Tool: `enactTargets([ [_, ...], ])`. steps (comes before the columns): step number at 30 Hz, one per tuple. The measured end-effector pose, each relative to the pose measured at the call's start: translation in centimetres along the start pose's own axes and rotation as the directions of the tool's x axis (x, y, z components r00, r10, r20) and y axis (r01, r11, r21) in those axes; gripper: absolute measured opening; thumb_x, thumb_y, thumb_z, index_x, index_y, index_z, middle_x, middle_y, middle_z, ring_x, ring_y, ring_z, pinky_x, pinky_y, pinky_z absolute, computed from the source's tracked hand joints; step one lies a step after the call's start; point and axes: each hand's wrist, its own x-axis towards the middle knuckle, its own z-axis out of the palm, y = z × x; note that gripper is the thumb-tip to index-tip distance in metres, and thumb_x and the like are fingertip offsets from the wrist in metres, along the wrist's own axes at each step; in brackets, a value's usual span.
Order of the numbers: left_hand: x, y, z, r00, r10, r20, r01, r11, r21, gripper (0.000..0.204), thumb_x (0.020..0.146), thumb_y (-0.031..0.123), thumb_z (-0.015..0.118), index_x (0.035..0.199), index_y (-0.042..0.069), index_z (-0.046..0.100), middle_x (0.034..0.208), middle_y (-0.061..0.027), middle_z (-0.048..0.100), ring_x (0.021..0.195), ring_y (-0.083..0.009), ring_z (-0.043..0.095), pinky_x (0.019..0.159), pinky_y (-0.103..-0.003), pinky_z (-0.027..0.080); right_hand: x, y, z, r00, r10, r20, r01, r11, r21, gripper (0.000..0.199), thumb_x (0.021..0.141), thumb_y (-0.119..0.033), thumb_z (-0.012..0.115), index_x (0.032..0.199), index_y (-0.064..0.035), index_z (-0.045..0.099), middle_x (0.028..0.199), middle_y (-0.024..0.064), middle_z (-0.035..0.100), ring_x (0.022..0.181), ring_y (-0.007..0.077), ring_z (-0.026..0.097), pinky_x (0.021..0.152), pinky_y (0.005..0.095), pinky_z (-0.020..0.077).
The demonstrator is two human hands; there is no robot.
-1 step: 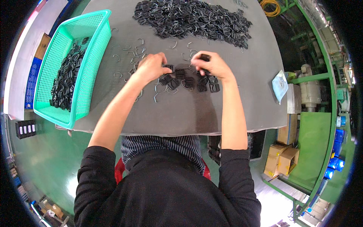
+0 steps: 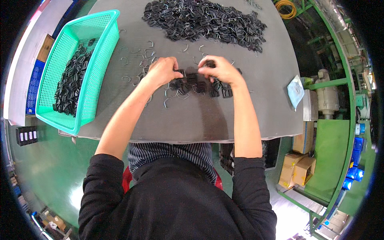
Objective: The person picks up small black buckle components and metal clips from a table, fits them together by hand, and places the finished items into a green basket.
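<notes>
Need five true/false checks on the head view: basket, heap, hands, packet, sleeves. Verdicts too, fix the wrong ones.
1. The green basket stands left of both hands. True.
2. The basket is empty. False: black pieces lie in it.
3. The big heap of black pieces lies beyond the left hand and right hand. True.
4. The blue packet lies inside the basket. False: it lies near the right edge of the table.
5. Both sleeves are black. True.
</notes>
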Motion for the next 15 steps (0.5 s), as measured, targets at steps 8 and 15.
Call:
enactTargets([
  [8, -5.9, 0.7, -9.0, 0.964, -0.051, -0.26, 0.011, 0.988, -0.152, 0.021, 0.072, 0.02, 0.073, 0.078, 0.003, 0.061, 0.057, -0.0074, 0.054, 0.053, -0.0133, 0.05, 0.052, -0.03, 0.041, 1.5, -3.3, 3.6, 0.966, 0.255, 0.052, -0.137, 0.669, -0.731, 0.032, 0.074, -0.016, 0.069, 0.099, -0.0042, 0.054, 0.064, 0.0055, 0.062, 0.051, 0.0153, 0.058, 0.05, 0.0324, 0.0448],
  [15, -14.7, -4.5, -21.2, 0.647, -0.231, -0.727, 0.499, 0.849, 0.173, 0.028, 0.082, 0.035, 0.062, 0.086, 0.008, 0.062, 0.076, -0.0107, 0.06, 0.071, -0.0259, 0.058, 0.064, -0.038, 0.044, 4.2, -9.9, 2.5, 0.961, 0.137, 0.24, -0.05, 0.94, -0.337, 0.022, 0.077, -0.011, 0.07, 0.07, -0.0027, 0.051, 0.056, 0.0046, 0.056, 0.044, 0.011, 0.054, 0.039, 0.0264, 0.0401],
])
